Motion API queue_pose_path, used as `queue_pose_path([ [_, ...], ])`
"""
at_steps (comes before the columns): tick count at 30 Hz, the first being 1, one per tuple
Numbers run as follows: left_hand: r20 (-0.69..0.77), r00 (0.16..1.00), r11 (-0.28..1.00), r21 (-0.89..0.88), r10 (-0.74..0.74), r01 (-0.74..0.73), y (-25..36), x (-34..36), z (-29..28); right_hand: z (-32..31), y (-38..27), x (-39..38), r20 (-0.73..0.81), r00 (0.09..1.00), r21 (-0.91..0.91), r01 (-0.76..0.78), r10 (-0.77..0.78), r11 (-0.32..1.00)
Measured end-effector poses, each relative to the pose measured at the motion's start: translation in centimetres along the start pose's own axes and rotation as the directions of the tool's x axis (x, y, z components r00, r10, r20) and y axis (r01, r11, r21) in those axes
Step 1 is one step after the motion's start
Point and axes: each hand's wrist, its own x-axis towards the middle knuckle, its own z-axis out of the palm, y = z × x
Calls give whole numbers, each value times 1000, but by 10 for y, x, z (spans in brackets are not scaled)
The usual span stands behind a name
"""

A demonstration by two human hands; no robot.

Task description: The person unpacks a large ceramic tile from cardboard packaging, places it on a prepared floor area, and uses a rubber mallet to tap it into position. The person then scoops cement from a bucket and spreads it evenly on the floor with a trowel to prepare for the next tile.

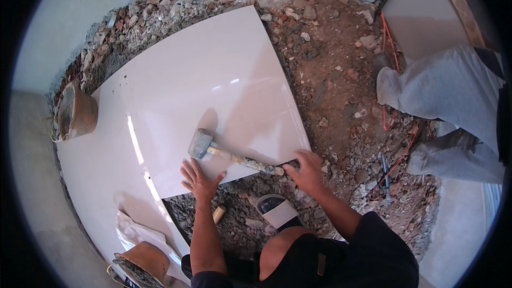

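Note:
A large glossy off-white tile [229, 64] lies in front of me, its near edge above rough grey mortar. My left hand [199, 182] rests on that edge with the fingers spread flat. At the near right corner, my right hand [308, 173] is curled round the tile's edge, thumb toward the left. A mallet [237, 158] with a thick grey head and a worn, mortar-smeared handle lies across the tile between my hands. Its head is just beyond my left fingers; its handle end reaches past the edge, close to my right thumb.
Another tile [101, 154] adjoins on the left, bearing two mortar-stained buckets [84, 111] and a crumpled sheet [140, 229]. A short wooden piece [218, 214] lies near my left wrist. Rubble, an orange cord [392, 48], a hammer [385, 178] and a person in grey clothing [442, 85] are at right.

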Motion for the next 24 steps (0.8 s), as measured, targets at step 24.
queue_pose_path([
  [24, -190, 981, 996, -77, 40, -55, -5, 2, 16, 16, 18, -23, -152, 970, -129, -210, 190, 969],
])
